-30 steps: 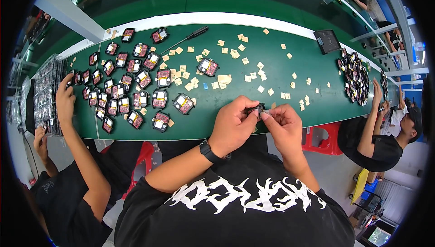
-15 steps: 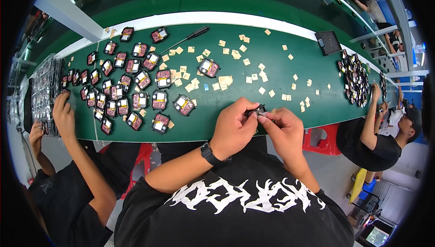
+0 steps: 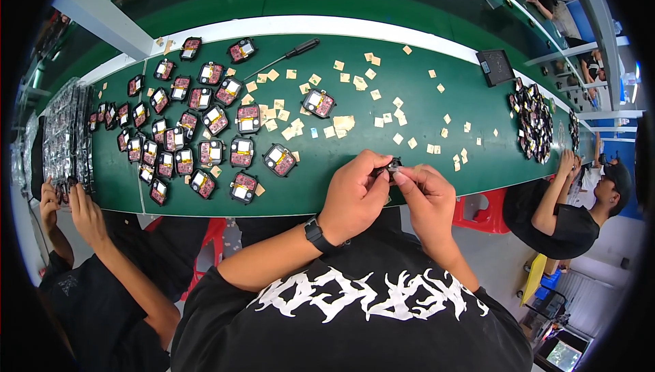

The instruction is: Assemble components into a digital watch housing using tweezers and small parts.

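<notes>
A small black watch case (image 3: 394,165) is held above the table's near edge, mostly hidden by my fingers. My left hand (image 3: 353,195) is closed around its left side, thumb and forefinger pressed on it. From the right, my right hand (image 3: 430,198) pinches thumb and forefinger together at the case's edge; whatever lies between those fingertips is too small to make out. Nearest on the table is an open watch case (image 3: 280,160) with a red circuit board and white part showing. Another watch case (image 3: 318,103) lies farther off, among small beige paper squares (image 3: 343,124).
Several more open watch cases (image 3: 215,120) cover the left of the green table (image 3: 355,160). A screwdriver (image 3: 300,49) lies at the back. At the right are a black tray (image 3: 495,67) and a heap of watch cases (image 3: 532,123). Co-workers sit on both sides.
My hands stay together at the watch case, the right fingertips shifting slightly against it. The left co-worker's hand has drawn down toward the table edge; the right co-worker's hands have come together.
</notes>
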`<state>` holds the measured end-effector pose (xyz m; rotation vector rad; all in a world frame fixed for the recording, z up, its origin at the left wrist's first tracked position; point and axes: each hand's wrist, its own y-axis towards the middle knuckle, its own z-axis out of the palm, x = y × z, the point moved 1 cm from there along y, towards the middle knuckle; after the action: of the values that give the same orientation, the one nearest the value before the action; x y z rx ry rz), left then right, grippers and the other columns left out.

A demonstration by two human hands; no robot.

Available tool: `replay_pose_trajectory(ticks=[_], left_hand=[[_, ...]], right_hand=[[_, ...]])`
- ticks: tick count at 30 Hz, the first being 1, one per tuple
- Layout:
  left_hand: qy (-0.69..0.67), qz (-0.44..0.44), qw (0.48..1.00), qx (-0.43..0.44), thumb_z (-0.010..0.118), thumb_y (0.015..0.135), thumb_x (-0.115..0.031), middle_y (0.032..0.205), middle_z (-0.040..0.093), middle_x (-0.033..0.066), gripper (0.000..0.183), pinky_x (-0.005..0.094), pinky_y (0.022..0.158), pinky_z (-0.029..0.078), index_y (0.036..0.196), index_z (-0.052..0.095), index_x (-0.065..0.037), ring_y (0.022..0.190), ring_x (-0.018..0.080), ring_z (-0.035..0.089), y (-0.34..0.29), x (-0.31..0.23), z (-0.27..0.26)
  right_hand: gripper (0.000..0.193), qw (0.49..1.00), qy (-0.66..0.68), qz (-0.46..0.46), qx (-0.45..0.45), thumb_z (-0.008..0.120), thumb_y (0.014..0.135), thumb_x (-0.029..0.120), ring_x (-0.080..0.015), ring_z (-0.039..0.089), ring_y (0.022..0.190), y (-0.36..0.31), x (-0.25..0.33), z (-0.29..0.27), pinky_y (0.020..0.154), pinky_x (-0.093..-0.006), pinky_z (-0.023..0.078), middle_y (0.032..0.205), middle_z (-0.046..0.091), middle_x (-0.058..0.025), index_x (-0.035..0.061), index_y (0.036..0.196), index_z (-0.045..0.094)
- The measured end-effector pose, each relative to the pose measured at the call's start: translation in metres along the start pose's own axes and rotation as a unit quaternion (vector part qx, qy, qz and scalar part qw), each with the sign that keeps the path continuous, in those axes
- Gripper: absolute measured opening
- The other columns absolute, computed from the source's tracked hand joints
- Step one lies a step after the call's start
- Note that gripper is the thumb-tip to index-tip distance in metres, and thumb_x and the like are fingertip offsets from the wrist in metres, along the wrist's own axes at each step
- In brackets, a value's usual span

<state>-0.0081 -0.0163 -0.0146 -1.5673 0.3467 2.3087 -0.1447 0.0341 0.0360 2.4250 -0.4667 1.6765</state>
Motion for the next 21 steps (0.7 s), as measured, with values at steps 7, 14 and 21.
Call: replay_pose_trajectory(ticks=[7,14,21], left_hand=[[-0.005,-0.02,1.0,0.019,0.052,0.097,0.005,0.092,0.065,0.0109,0.022,0.026,0.06,0.051,0.119,0.053,0.004,0.071,0.0087,0.062,-0.001,-0.001,-0.006],[-0.067,-0.057,0.995,0.05,0.048,0.1,0.007,0.11,0.06,0.0093,0.024,0.0272,0.089,0.052,0.124,0.05,0.005,0.099,0.0101,0.06,-0.003,-0.002,-0.011],[-0.053,-0.012,0.998,0.042,0.05,0.097,0.005,0.099,0.064,0.0134,0.021,0.0294,0.077,0.056,0.118,0.052,0.006,0.089,0.0158,0.069,0.0,-0.001,-0.011]], right_hand=[[0.011,0.995,0.028,0.097,0.017,0.075,0.089,0.005,-0.0071,0.05,0.07,0.006,0.005,0.002,0.06,-0.0228,0.04,0.081,0.061,-0.0008,-0.0013,0.097,0.077],[0.011,0.971,0.169,0.163,-0.035,0.075,0.088,0.0,-0.0068,0.059,0.066,0.009,0.012,0.015,0.058,-0.0207,0.045,0.076,0.062,-0.0014,-0.0054,0.096,0.07],[0.019,0.962,0.19,0.193,-0.027,0.077,0.084,-0.003,-0.0079,0.061,0.063,0.02,0.006,0.006,0.055,-0.0194,0.046,0.072,0.062,-0.0015,0.0012,0.087,0.06]])
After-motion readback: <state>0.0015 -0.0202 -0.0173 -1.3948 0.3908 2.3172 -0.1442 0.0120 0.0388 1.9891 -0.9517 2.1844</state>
